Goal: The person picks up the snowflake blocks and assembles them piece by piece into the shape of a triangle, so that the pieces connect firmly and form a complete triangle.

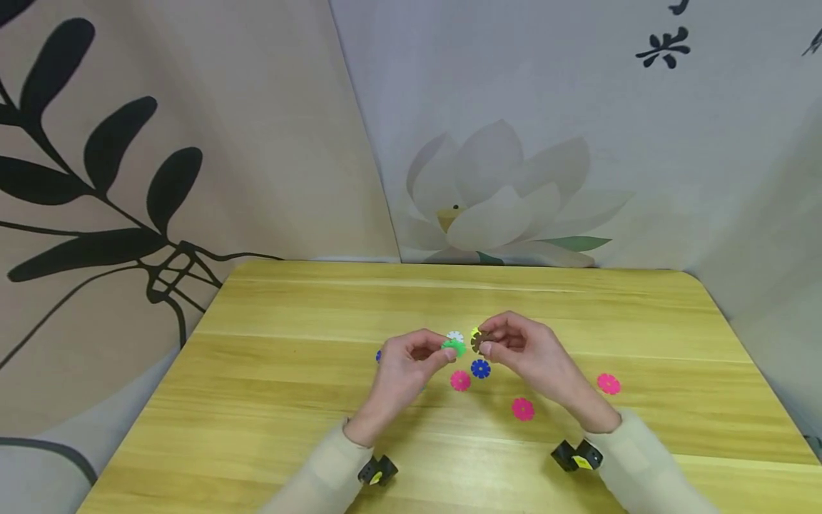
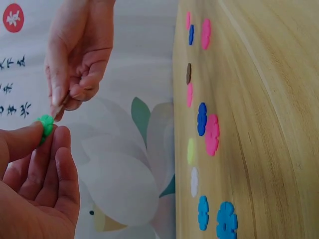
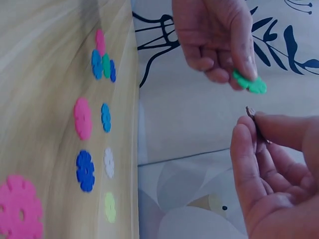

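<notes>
Green disc (image 1: 453, 348) pinched in left hand (image 1: 404, 364) grip; brown disc (image 1: 478, 343) pinched by right hand (image 1: 523, 350), nearly touching.

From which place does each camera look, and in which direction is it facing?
Head: looks forward and down at the table; both hands and sleeves show.
Left wrist: looks along the left hand pinching the green disc.
Right wrist: looks along the right hand pinching the brown disc.
All three views share both hands and the green disc.

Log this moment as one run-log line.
left hand: pinches green disc | right hand: pinches brown disc | discs apart, above table
</notes>
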### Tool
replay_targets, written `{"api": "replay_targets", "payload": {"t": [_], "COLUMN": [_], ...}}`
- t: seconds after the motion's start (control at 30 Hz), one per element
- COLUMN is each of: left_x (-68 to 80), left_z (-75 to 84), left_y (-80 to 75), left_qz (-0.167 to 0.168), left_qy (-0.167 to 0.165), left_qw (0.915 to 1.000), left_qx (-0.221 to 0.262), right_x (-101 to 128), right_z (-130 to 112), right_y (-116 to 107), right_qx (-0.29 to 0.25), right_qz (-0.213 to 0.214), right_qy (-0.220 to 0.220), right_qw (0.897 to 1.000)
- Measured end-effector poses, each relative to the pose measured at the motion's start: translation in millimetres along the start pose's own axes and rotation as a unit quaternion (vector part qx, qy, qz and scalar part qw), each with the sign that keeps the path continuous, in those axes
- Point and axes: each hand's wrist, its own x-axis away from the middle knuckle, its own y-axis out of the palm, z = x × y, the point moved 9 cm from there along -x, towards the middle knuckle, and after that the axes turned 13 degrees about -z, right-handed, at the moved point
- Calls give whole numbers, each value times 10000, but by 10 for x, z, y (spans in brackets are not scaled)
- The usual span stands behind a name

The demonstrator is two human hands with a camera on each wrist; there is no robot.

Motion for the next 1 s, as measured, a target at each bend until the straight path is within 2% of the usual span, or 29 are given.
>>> {"api": "replay_targets", "payload": {"t": [0.27,0.6,0.73,0.87,1.0], "left_x": [23,36,51,80,108], "left_z": [100,273,341,384,400], "left_y": [27,50,66,81,96], "left_qz": [207,421,494,560,597], "left_qy": [355,1205,1626,2070,2351], "left_qw": [9968,9819,9701,9544,9424], "left_qx": [-682,-1400,-1734,-2078,-2305], "right_x": [9,-11,-14,-22,-19], "right_z": [1,25,47,63,94], "right_y": [58,80,93,115,165], "right_qx": [-560,-861,-1069,-1250,-1510], "right_qz": [-98,-59,2,130,244], "right_qy": [233,335,322,284,365], "right_qw": [9981,9957,9937,9917,9876]}}
